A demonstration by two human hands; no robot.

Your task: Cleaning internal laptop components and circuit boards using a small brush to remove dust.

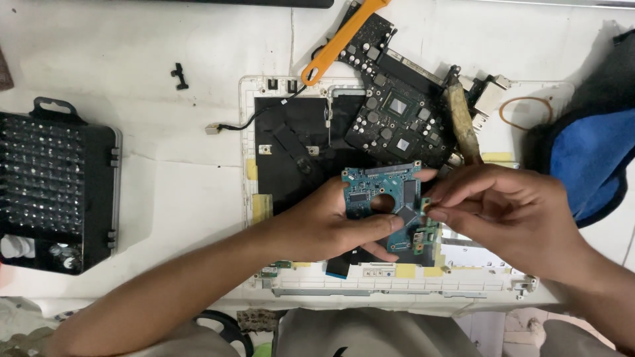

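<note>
My left hand (324, 225) grips a small blue-green circuit board (380, 188) with a round hole, thumb on top and fingers underneath. Against its right lower edge sits a smaller green board (420, 237) with a connector. My right hand (509, 211) pinches the right edge of these boards with thumb and fingertips. Both hands hover above an opened white laptop case (254, 119) lined with black film. A dark motherboard (397, 112) lies tilted across the case's upper part.
An orange pry tool (340, 41) rests on the motherboard's top left. A black screwdriver bit case (56, 185) stands open at the left. A blue and black cloth (589, 165) lies right, a rubber band (526, 111) beside it. A brown-handled tool (462, 125) lies near the motherboard.
</note>
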